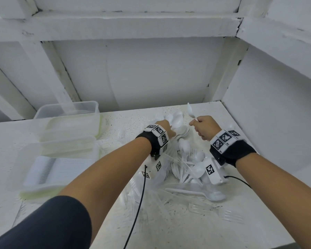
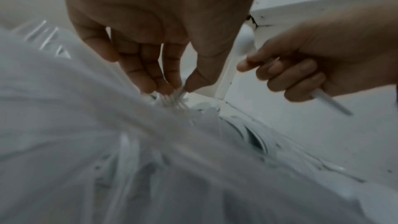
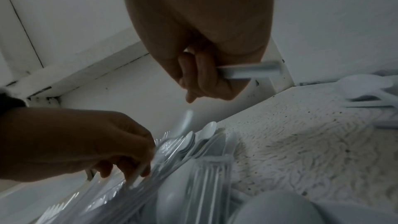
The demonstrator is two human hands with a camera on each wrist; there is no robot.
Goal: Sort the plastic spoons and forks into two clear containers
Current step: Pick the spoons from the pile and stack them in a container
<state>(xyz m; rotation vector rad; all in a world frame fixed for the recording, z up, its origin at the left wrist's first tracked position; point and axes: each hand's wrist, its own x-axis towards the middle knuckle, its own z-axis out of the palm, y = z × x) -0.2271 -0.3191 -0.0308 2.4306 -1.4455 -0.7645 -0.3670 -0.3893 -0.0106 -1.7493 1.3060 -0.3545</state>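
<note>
Spoon in your right hand, left hand in the pile.

Your right hand (image 1: 204, 127) is clenched round a white spoon (image 1: 191, 110) held above the pile (image 1: 185, 164) near the table's (image 1: 196, 230) back right corner; your left hand (image 1: 164, 127) pinches what looks like a clear fork (image 2: 174, 99). Tangled cutlery may drag out and scatter. The wall crowds your right; the two containers (image 1: 68, 133) sit along the left edge.

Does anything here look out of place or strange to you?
Mainly the disorder: the spoons and forks lie in a tangled, overlapping heap on the table, with clear forks strewn around its edge. The nearer container holds a printed sheet instead of cutlery. Nothing looks broken or spilled.
</note>
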